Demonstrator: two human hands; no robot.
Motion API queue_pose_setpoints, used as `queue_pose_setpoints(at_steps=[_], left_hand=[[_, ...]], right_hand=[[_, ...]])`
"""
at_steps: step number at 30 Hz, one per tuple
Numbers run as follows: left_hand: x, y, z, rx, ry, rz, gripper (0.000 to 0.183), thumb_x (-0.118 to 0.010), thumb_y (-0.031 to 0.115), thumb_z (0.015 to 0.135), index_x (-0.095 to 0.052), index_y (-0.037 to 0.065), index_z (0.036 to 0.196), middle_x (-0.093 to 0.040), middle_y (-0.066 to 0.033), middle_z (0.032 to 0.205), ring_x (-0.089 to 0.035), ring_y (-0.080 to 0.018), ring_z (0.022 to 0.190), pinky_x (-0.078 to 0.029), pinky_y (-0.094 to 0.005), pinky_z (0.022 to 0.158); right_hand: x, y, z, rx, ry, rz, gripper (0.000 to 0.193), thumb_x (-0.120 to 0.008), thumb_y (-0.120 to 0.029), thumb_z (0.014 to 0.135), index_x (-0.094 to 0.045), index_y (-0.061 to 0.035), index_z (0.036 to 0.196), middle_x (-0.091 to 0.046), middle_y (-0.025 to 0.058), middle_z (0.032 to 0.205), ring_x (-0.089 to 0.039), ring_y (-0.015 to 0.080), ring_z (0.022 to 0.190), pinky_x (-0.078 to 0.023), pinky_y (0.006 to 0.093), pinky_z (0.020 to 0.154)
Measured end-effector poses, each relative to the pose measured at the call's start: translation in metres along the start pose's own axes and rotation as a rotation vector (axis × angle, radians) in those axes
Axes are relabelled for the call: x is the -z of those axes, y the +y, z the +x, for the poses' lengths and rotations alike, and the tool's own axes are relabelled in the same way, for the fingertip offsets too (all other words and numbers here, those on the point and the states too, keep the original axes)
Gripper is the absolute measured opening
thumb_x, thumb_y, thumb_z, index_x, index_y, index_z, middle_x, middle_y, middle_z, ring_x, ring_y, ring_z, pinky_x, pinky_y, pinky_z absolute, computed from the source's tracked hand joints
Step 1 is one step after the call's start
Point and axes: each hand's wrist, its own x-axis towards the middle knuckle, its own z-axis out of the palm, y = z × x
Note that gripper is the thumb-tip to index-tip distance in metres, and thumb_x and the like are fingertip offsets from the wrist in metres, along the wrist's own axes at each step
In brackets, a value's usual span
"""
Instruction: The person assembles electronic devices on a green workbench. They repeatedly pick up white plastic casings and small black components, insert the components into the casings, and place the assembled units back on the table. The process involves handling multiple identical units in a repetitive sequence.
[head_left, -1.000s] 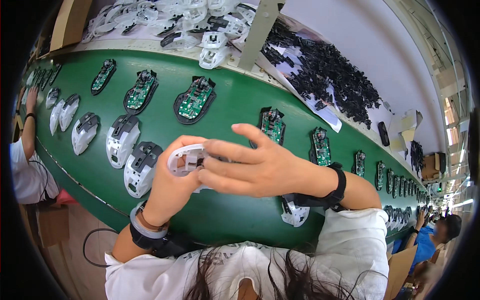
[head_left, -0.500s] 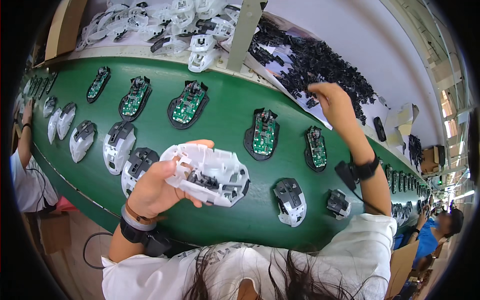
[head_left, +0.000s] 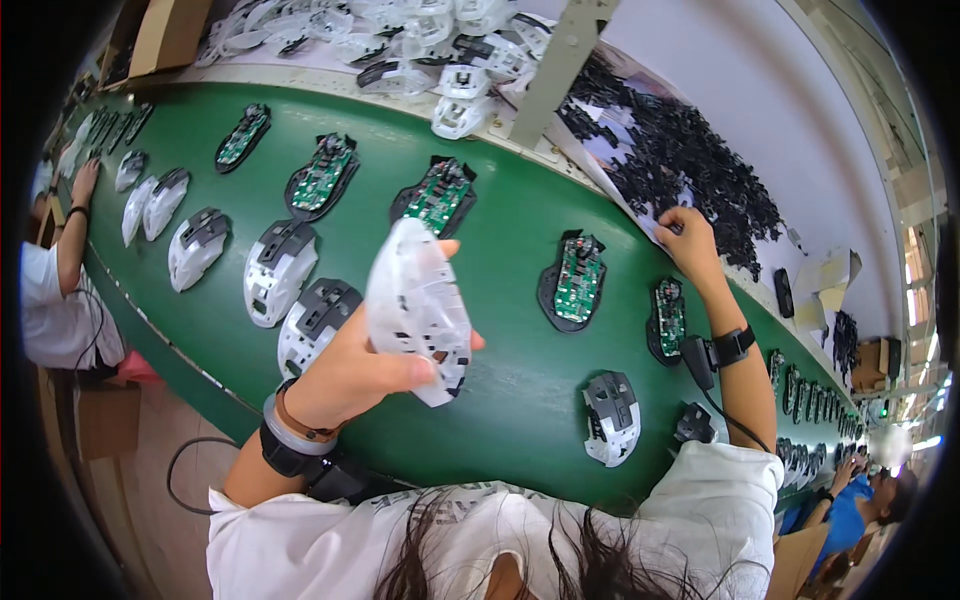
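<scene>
A white computer mouse shell (head_left: pixel 418 310) is gripped in my left hand (head_left: pixel 350 375), tipped on its side above the green work surface, thumb across its lower end. Half a second ago its hollow inside showed; now its outer side does. My right hand (head_left: pixel 692 240) is at the near edge of a pile of small black plastic parts (head_left: pixel 690 150). Its fingers are pinched together on a small dark piece, mostly hidden by them. Behind the shell lies a black mouse base with a green circuit board (head_left: pixel 437 200), partly covered. Another base with a board (head_left: pixel 578 285) lies between my hands.
Several mouse shells with dark tops (head_left: pixel 281 270) stand on the green surface (head_left: pixel 520 430). White shells (head_left: pixel 430 30) heap on the shelf behind a metal post (head_left: pixel 560 75). A co-worker's hand (head_left: pixel 85 185) rests at far left; another person (head_left: pixel 860 505) sits at far right.
My left hand has turned the shell from lying open side up to standing tilted. My right hand's fingers have curled in at the black parts. The whole view has shifted a little.
</scene>
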Motion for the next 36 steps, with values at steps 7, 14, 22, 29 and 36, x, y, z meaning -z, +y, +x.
queue_pose_setpoints(at_steps=[7, 14, 22, 29, 36], left_hand=[[0.0, 0.002, 0.004, -0.255, 0.179, 0.516, 0.08, -0.072, 0.01, 0.072, -0.03, 0.001, 0.14, -0.051, -0.0133, 0.125, -0.052, -0.0195, 0.113, -0.039, -0.0313, 0.098], [-0.001, 0.0, 0.002, -0.354, 0.269, 0.853, 0.063, -0.074, 0.017, 0.069, -0.045, -0.002, 0.121, -0.06, -0.0165, 0.102, -0.061, -0.0233, 0.09, -0.048, -0.0333, 0.082], [0.004, 0.009, 0.003, -0.522, 0.235, 1.007, 0.069, -0.081, 0.02, 0.063, -0.051, -0.001, 0.122, -0.062, -0.0181, 0.107, -0.064, -0.0284, 0.095, -0.05, -0.0349, 0.083], [0.008, 0.011, 0.001, -0.478, 0.143, 0.941, 0.071, -0.084, 0.02, 0.063, -0.053, 0.0, 0.123, -0.063, -0.012, 0.11, -0.063, -0.0181, 0.098, -0.048, -0.0299, 0.087], [0.006, -0.001, 0.009, -0.344, 0.262, 0.244, 0.07, -0.079, 0.007, 0.07, -0.038, 0.005, 0.127, -0.058, -0.0105, 0.11, -0.057, -0.0169, 0.104, -0.046, -0.0311, 0.092]], right_hand=[[0.023, -0.052, -0.025, -0.132, 0.044, 0.371, 0.01, -0.065, 0.003, 0.076, -0.062, 0.0016, 0.086, -0.058, 0.0067, 0.077, -0.057, 0.0143, 0.069, -0.047, 0.026, 0.067], [0.056, -0.212, -0.076, 0.573, -0.018, 0.634, 0.017, -0.073, 0.003, 0.07, -0.066, -0.002, 0.084, -0.067, 0.008, 0.083, -0.062, 0.0195, 0.077, -0.048, 0.0298, 0.073], [0.029, -0.247, -0.068, 0.821, -0.137, 0.606, 0.021, -0.078, -0.002, 0.066, -0.068, -0.0063, 0.084, -0.067, 0.0054, 0.082, -0.06, 0.0204, 0.075, -0.046, 0.0308, 0.069], [0.021, -0.246, -0.071, 0.673, -0.117, 0.532, 0.032, -0.079, -0.009, 0.068, -0.066, -0.0057, 0.097, -0.058, 0.0095, 0.096, -0.056, 0.0219, 0.086, -0.044, 0.0338, 0.076], [0.004, -0.248, -0.076, 0.211, -0.599, 0.952, 0.053, -0.066, -0.017, 0.085, -0.041, -0.001, 0.129, -0.051, 0.0141, 0.12, -0.051, 0.0237, 0.111, -0.042, 0.0363, 0.095]])
